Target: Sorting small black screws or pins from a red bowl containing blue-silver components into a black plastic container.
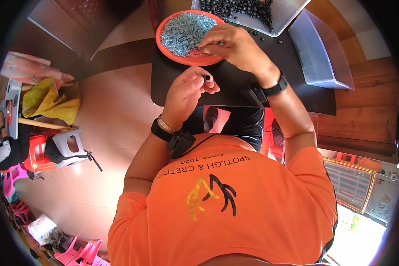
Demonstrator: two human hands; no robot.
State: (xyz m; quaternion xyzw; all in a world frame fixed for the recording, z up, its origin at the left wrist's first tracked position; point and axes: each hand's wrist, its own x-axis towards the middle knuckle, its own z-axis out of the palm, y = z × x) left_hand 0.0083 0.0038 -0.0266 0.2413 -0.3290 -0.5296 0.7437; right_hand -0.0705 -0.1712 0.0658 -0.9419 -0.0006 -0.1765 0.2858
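Observation:
My left hand (187, 92) is raised at the near edge of the black table. Between its thumb and fingers sits a small, round black piece (206, 77) with a dark hollow end. My right hand (235, 46) reaches over the red round plate (181, 60), fingertips pinched together at its right inner side. Whatever they pinch is too small or hidden to make out. A heap of small, shiny silver-blue metal pieces (184, 32) fills most of the plate. Behind my right hand, many small black pieces (244, 8) lie in a translucent tray (277, 32).
A few loose black pieces (279, 41) lie on the black table (303, 97) beside the tray. A translucent plastic bin (321, 53) stands at the right. Off to the left are a red stool (39, 153), a grey stool (71, 144) and a yellow bag (53, 99).

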